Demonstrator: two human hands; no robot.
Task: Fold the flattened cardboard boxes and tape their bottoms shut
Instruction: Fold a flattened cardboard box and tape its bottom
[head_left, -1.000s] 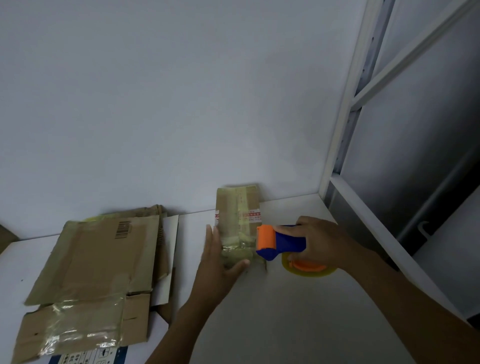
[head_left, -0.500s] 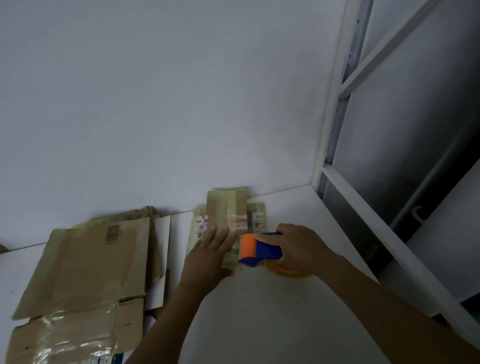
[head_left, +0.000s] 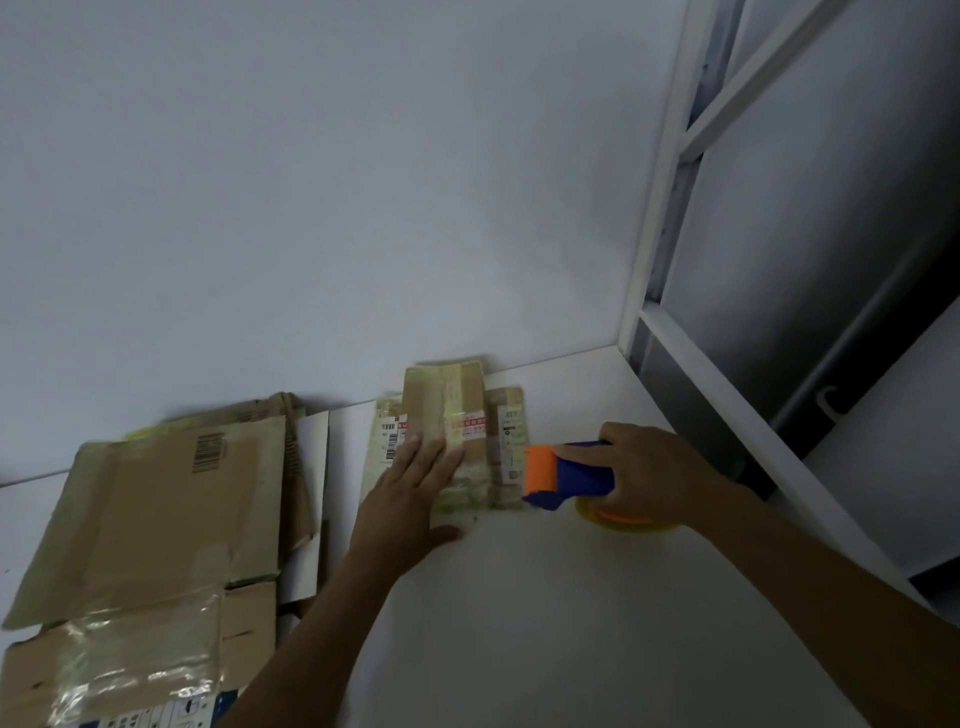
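A small flattened cardboard box (head_left: 457, 415) with labels and old tape lies on the white table (head_left: 519, 623) near the back wall. My left hand (head_left: 410, 499) lies flat on its near left part, fingers straight and thumb spread. To the right, my right hand (head_left: 649, 473) grips the blue and orange tape dispenser (head_left: 566, 475), whose orange roller sits at the box's right edge. A roll of clear tape (head_left: 623, 522) shows under that hand.
A stack of larger flattened cardboard boxes (head_left: 156, 519) covers the table's left side, some with clear tape and barcodes. A white wall (head_left: 363, 208) stands behind. A white metal frame (head_left: 670, 218) and dark panels border the table on the right.
My left hand has gone from gripping the box's side to lying flat on top of it. The small box now lies flatter, with side flaps showing. The dispenser stays at its right edge.
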